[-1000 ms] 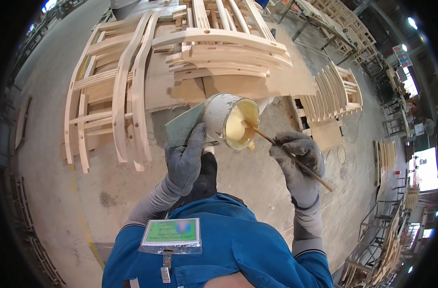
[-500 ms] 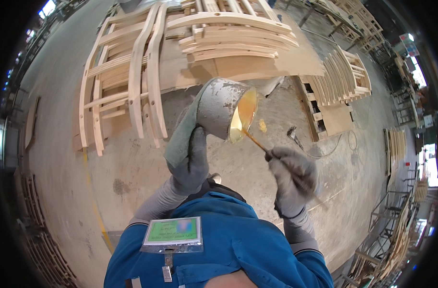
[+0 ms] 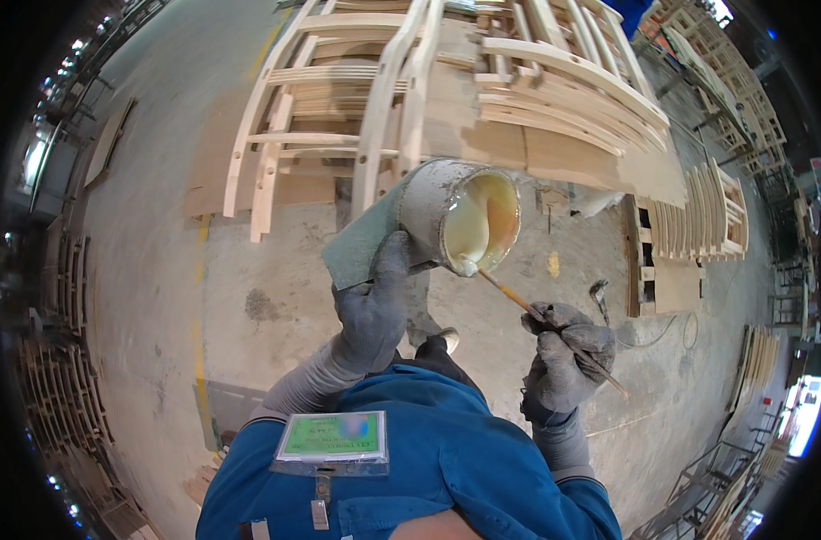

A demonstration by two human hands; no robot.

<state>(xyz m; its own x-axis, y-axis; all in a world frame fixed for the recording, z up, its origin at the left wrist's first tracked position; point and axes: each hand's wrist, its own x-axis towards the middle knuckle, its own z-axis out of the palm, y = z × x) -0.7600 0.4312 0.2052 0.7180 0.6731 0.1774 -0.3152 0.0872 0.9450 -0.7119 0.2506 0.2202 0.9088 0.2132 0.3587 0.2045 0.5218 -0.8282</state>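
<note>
My gloved left hand (image 3: pixel 374 310) is closed round the underside of a worn, pale-crusted can (image 3: pixel 426 200). A stiff grey-green sheet (image 3: pixel 361 250) lies along the can's side, between it and my palm. The can is tipped, its mouth turned right and toward me. Inside shows a creamy, pale-yellow liquid (image 3: pixel 467 223) that looks like glue. My gloved right hand (image 3: pixel 565 355) pinches a thin wooden stick (image 3: pixel 506 290), whose back end sticks out past the palm. A pale blob coats the stick's tip, which is at the can's lower rim.
Pale wooden frames (image 3: pixel 388 94) and stacked curved slats (image 3: pixel 554 115) lie ahead on cardboard (image 3: pixel 590 166). To the right is a pallet (image 3: pixel 641 261) beside a row of curved wooden parts (image 3: pixel 698 211). A hand tool (image 3: pixel 599 292) with a hose lies on the concrete floor (image 3: pixel 293 261).
The view has swung left, so the frames and pallet sit farther right. The can's mouth has turned more toward me. The stick's tip has shifted to the lower rim.
</note>
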